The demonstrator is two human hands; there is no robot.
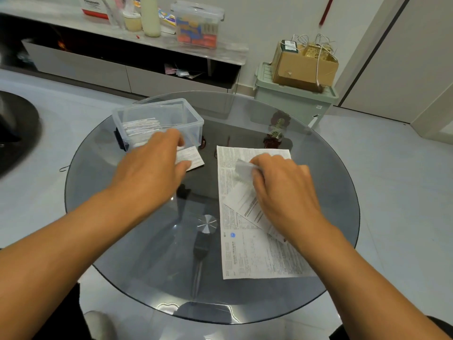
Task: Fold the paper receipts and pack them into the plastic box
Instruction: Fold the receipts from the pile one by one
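Your right hand pinches a slip's corner atop the big flat receipt, while your left hand grips a folded receipt just beside the plastic box: drop it in next, I'd judge.

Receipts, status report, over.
Left hand holds folded receipt beside plastic box. Right hand pinches next receipt. Nothing in the way.
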